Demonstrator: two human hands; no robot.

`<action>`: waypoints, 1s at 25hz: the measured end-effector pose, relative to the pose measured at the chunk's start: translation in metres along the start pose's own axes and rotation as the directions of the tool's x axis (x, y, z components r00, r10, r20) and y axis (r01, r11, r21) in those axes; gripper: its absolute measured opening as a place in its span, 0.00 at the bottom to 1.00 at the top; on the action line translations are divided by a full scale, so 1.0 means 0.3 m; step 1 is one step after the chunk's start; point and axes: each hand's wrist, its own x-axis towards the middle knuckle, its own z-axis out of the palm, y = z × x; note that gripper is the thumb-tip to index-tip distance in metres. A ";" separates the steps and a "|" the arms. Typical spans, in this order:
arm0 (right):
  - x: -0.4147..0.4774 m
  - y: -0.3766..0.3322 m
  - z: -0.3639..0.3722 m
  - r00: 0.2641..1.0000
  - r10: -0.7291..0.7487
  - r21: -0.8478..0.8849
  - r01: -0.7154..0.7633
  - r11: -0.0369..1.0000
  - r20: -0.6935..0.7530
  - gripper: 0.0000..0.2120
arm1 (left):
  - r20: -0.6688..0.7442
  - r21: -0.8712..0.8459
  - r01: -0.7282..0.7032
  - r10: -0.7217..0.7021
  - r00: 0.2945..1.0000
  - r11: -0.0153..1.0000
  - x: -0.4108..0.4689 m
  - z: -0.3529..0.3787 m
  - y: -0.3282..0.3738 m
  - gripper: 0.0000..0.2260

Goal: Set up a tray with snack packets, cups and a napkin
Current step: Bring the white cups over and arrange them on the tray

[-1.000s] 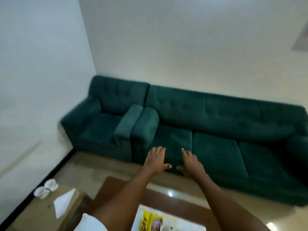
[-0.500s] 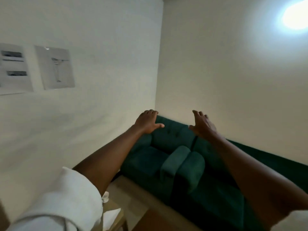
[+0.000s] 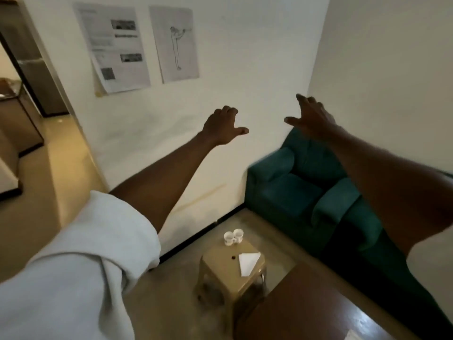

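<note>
Head view: brown table [image 3: 306, 303] cut off, hands [image 3: 223, 127] empty.

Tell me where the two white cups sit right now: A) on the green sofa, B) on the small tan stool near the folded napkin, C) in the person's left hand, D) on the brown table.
B: the two white cups stand side by side at the far edge of the small tan stool, with the folded napkin lying nearer on the same top; both hands are empty.
</note>
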 end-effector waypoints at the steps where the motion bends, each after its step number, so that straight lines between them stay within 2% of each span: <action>1: 0.026 -0.046 0.065 1.000 -0.009 0.012 0.009 1.000 0.016 0.41 | 0.003 -0.017 0.031 -0.031 1.000 0.999 0.001 0.023 -0.072 0.36; 4: 0.107 -0.152 0.267 0.994 -0.049 0.042 0.045 0.998 0.102 0.41 | 0.050 -0.045 0.120 -0.118 0.992 0.992 0.013 0.128 -0.268 0.35; 8: 0.238 -0.181 0.551 0.982 -0.025 0.085 0.009 0.996 0.186 0.41 | 0.112 -0.075 0.203 -0.194 0.975 0.976 0.065 0.322 -0.441 0.34; 12: 0.314 -0.140 0.961 0.945 0.032 0.120 -0.075 0.990 0.327 0.38 | 0.294 -0.064 0.285 -0.255 0.921 0.956 0.125 0.636 -0.584 0.34; 14: 0.284 -0.096 1.196 0.898 0.064 0.120 -0.129 0.984 0.435 0.37 | 0.414 -0.055 0.330 -0.279 0.866 0.942 0.115 0.837 -0.630 0.34; 16: 0.204 -0.061 1.423 0.822 0.094 0.071 -0.161 0.984 0.562 0.38 | 0.546 -0.030 0.376 -0.300 0.783 0.926 0.049 1.045 -0.664 0.35; 19: 0.074 0.001 1.746 0.721 0.098 0.001 -0.135 0.991 0.686 0.39 | 0.681 -0.012 0.426 -0.304 0.666 0.905 -0.049 1.368 -0.706 0.37; 25: -0.082 0.126 2.260 0.621 0.082 -0.001 -0.130 0.992 0.780 0.45 | 0.719 0.007 0.450 -0.317 0.619 0.893 -0.147 1.885 -0.759 0.44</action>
